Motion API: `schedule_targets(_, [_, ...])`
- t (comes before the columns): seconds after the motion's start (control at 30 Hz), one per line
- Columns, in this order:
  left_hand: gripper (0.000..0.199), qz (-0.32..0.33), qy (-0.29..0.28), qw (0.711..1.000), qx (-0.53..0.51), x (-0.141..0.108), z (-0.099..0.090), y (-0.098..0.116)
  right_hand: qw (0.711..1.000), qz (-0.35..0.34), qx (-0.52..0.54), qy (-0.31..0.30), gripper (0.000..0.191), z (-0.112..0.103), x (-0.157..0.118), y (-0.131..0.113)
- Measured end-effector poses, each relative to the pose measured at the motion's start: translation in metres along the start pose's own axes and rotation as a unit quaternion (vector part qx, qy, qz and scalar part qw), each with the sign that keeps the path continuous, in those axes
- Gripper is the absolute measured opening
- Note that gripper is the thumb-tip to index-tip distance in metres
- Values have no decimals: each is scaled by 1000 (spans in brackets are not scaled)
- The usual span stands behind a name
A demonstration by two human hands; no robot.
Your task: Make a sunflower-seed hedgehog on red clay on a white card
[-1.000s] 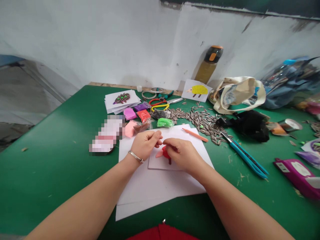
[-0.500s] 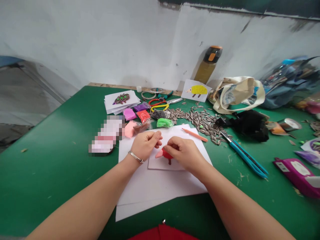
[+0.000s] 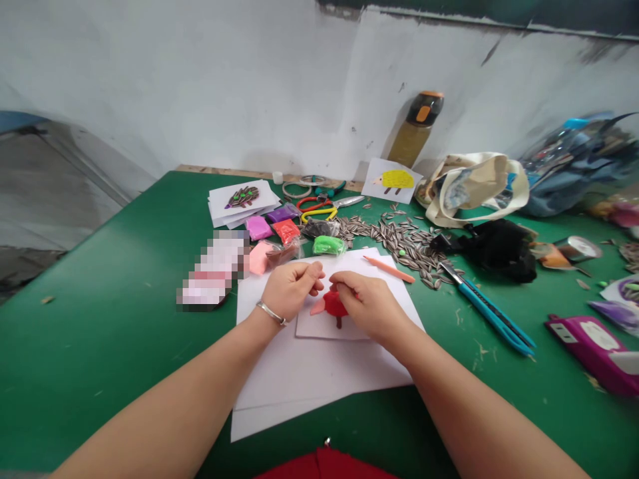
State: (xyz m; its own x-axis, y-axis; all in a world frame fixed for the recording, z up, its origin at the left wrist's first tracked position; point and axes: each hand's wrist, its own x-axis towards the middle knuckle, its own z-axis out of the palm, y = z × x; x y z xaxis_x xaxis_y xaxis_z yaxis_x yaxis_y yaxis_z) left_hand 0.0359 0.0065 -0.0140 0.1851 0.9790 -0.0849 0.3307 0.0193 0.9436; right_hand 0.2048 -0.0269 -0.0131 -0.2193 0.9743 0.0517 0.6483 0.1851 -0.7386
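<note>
Two hands fill the middle of my head feed, over a small white card (image 3: 319,329) lying on larger white sheets (image 3: 294,386) on a green table (image 3: 100,346). The left hand (image 3: 292,289), a silver bangle (image 3: 271,313) at its wrist, sits half closed with the fingers curled; I cannot tell if it holds anything. The right hand (image 3: 369,307) is closed downward, its fingertips (image 3: 339,282) pinching at a red clay lump (image 3: 334,305), which sits on the card between both hands. A pink clay tip (image 3: 317,308) pokes out on the lump's left, with a brown clay bit (image 3: 339,323) below it. Just beyond lie an orange clay strip (image 3: 388,269), clay packets (image 3: 329,245) and scattered sunflower seeds (image 3: 404,243), with a blue cutter (image 3: 486,316) off to the right
</note>
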Motion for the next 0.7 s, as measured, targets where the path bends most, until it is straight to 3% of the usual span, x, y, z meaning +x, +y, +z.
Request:
schedule_targets(0.2, [45, 6, 5, 1000, 5, 0, 0, 1, 999, 31, -12, 7, 16, -2, 0, -4])
schedule_targets(0.37, [44, 7, 6, 1000, 4, 0, 0, 1, 998, 52, -38, 5, 21, -1, 1, -4])
schedule_targets(0.7, [45, -2, -1, 1000, -2, 1, 0, -3, 1000, -21, -12, -1, 23, 0, 1, -2])
